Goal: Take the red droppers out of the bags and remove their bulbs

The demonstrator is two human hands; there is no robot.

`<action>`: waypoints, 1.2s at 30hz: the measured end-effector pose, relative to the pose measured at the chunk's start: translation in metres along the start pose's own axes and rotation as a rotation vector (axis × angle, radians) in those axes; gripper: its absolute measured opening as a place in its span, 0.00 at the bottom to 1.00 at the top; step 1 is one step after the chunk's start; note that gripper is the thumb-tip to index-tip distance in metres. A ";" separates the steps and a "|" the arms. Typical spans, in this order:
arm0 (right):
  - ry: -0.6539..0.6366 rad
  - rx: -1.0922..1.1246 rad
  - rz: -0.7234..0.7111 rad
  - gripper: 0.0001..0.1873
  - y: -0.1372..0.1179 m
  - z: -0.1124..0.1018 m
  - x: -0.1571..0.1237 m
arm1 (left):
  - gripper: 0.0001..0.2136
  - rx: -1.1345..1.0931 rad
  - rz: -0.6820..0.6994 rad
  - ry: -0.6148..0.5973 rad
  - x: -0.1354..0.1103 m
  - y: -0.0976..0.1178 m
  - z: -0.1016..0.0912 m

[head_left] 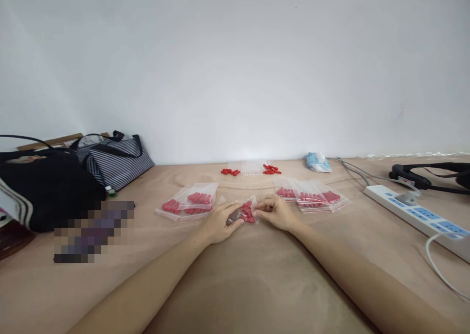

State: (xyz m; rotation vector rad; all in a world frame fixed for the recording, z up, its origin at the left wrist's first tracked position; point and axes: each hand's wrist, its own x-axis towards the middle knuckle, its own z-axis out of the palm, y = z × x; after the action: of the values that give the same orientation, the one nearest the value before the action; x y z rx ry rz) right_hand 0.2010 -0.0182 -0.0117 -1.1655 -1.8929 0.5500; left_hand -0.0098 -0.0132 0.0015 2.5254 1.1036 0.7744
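In front of me a small clear plastic bag (253, 200) with several short red stick-like pieces (247, 212) in it lies between my hands. My left hand (221, 221) curls round the bag's left side, thumb at the near edge and fingers at the far edge. The right edge of that same bag is pinched by the thumb and fingers of my right hand (275, 212). Filled clear bags (198, 189) of red pieces overlap to the left of my hands. More filled bags (312, 204) lie to the right, partly stacked.
By the wall, flat empty bags (251, 168) lie between two loose heaps of red pieces (229, 172). A blue-and-white packet (317, 162), a power strip (418, 216) with cables and a black headset (429, 177) are on the right. Black (55, 187) and striped bags (117, 160) stand left.
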 end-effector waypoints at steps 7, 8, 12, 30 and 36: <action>-0.268 0.034 0.005 0.14 0.003 -0.009 0.003 | 0.16 0.129 -0.014 0.044 -0.001 0.002 0.001; -0.283 0.017 0.014 0.13 0.003 -0.010 0.004 | 0.16 0.136 -0.019 0.058 -0.001 0.001 0.002; -0.208 -0.046 -0.020 0.10 -0.003 -0.007 0.003 | 0.16 0.126 -0.016 0.062 -0.001 0.000 0.002; -0.079 -0.070 0.037 0.16 -0.006 0.009 0.003 | 0.11 -0.013 -0.021 -0.003 0.002 0.002 -0.004; 0.017 -0.135 -0.168 0.07 -0.004 0.005 0.004 | 0.12 -0.003 -0.037 -0.028 0.003 0.003 -0.005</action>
State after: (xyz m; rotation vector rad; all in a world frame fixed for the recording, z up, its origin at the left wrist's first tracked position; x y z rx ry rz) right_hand 0.1935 -0.0161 -0.0101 -1.0786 -2.0160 0.3240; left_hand -0.0095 -0.0125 0.0080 2.4982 1.1368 0.7285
